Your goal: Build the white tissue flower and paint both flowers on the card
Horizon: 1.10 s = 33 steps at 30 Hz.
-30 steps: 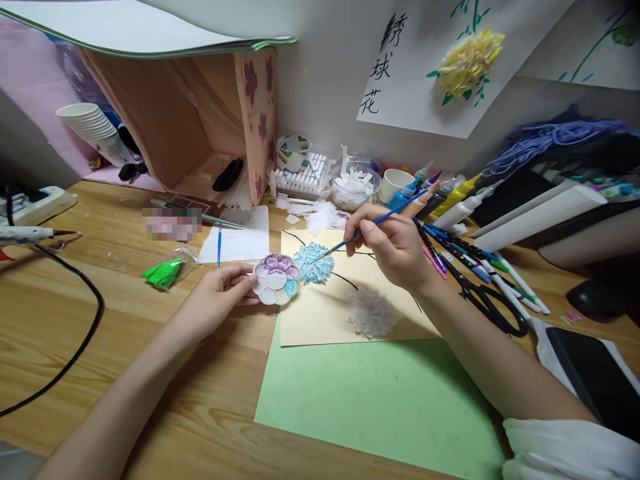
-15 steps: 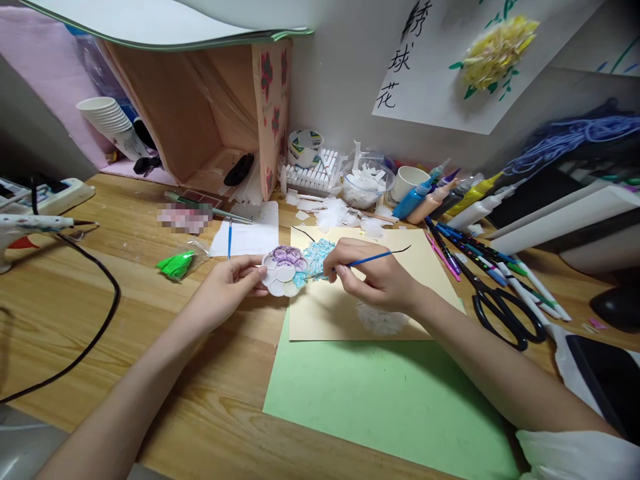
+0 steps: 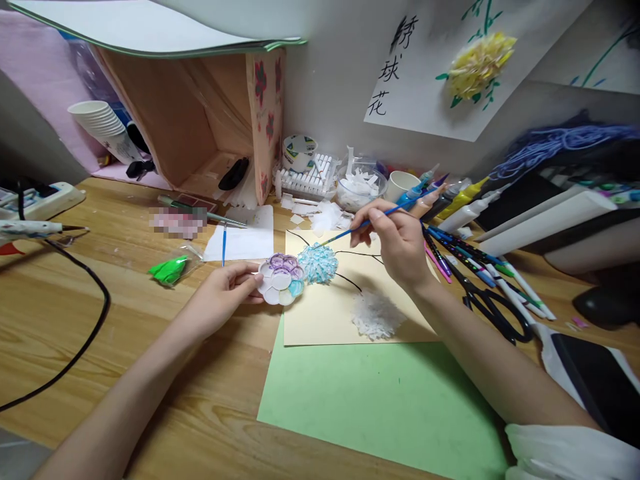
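My left hand (image 3: 239, 281) grips a flower-shaped paint palette (image 3: 278, 293) by its left edge; purple and light blue paint lie in its wells. In my right hand (image 3: 393, 237) is a thin blue paintbrush (image 3: 345, 233), its tip at the top of a blue-tinted paper flower (image 3: 319, 264). That flower sits on a cream sheet (image 3: 320, 320) with dark drawn stems, just right of the palette. A white paper flower (image 3: 375, 315) lies lower on the same sheet. Beneath is a larger green sheet (image 3: 370, 407).
Paint bottles (image 3: 465, 200), pens (image 3: 493, 263) and black scissors (image 3: 495, 307) lie to the right. A bowl of paper scraps (image 3: 360, 190) stands behind. On the left are a green packet (image 3: 169, 270), a glue gun (image 3: 30, 230) with a black cord, and another brush (image 3: 224, 245) on white paper.
My right hand has lifted the brush from beside the palette up and right, the tip now at the blue flower's top. The palette stays in my left hand. The view has shifted slightly.
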Available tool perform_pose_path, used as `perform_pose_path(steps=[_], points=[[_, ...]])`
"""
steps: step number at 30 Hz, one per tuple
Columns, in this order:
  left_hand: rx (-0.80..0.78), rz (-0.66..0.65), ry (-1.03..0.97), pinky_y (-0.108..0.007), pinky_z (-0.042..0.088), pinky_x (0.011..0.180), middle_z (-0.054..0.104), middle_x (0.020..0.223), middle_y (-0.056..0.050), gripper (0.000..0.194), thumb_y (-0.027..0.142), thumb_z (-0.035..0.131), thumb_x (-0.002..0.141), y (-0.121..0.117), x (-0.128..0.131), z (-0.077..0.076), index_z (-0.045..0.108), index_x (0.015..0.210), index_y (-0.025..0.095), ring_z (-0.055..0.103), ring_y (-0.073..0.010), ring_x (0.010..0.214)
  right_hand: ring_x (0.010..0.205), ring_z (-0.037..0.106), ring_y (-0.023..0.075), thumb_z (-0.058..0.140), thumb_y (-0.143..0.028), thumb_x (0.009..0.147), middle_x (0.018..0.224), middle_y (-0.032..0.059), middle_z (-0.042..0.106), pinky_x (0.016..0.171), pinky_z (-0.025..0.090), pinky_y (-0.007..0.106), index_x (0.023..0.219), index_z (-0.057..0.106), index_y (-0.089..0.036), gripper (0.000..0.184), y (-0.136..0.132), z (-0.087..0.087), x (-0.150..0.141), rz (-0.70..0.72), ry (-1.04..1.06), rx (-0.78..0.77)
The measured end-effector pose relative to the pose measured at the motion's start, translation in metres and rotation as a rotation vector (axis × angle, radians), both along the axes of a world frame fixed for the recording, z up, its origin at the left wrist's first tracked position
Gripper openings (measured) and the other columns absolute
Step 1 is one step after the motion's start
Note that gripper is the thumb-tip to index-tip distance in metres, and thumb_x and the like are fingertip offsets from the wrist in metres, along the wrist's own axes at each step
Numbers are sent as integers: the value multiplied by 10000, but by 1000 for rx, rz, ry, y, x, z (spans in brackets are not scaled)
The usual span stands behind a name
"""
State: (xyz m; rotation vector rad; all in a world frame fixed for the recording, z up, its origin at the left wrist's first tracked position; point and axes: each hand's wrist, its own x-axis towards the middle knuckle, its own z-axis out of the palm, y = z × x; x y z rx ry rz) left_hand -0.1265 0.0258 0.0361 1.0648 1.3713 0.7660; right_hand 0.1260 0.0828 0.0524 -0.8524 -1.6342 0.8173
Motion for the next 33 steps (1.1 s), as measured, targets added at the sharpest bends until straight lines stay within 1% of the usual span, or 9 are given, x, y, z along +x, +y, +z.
perform_pose_path(steps=[2,4,8,12,18,23,26,29,33], points=[[-6,-26,-16,-271,578,740,716,898,-35,402,456,721,671,0,0,-1,660,916,142,661,-173,798,498,522,79,462,-359,917,578,-17,545,510,404,224,680,597,-163,336,10,-3,5,-74,1,-9],[-10,-49,-19,-287,575,759,715,900,-37,393,462,709,688,-1,0,-4,659,918,147,663,-179,805,479,503,76,465,-400,910,565,-15,543,503,401,226,646,591,-160,378,17,-8,8,-95,-13,-28],[-7,-81,-16,-312,570,773,710,891,-41,365,464,693,711,-3,4,-7,654,899,154,665,-184,802,509,520,94,436,-439,915,578,0,562,518,412,237,686,608,-158,401,19,-18,7,-59,-102,-50],[-73,-80,-28,-315,570,760,699,867,-45,401,469,714,675,-6,11,-10,643,890,139,663,-181,787,575,561,110,407,-418,931,648,18,590,542,422,243,709,609,-159,398,15,-23,3,-19,-207,-21],[-73,-123,-41,-292,562,764,687,863,-31,372,458,685,716,-9,14,-17,639,912,144,655,-166,809,604,577,112,400,-395,938,663,20,595,567,434,241,722,608,-156,383,16,-29,2,24,-190,-56],[-79,-138,-29,-287,557,773,689,884,-33,353,447,667,742,-9,12,-17,633,919,145,653,-162,823,591,572,108,422,-440,920,668,22,596,569,444,240,705,602,-153,401,19,-30,3,-6,-126,-64],[-73,-138,-28,-282,558,765,684,880,-30,350,447,666,745,-9,12,-18,634,921,145,653,-158,814,581,571,110,433,-448,913,644,16,592,570,449,241,726,607,-152,391,19,-28,2,17,-85,-75],[-74,-128,-27,-283,560,759,683,873,-28,351,444,677,735,-9,13,-19,635,915,147,654,-158,804,592,567,111,435,-443,914,658,22,592,570,445,241,719,607,-150,391,19,-28,1,45,-97,-88],[-75,-121,-30,-279,560,758,681,861,-24,340,443,680,731,-9,12,-19,639,895,148,651,-153,793,607,564,114,431,-445,914,663,26,598,575,438,241,711,604,-154,395,19,-28,2,22,-131,-87]])
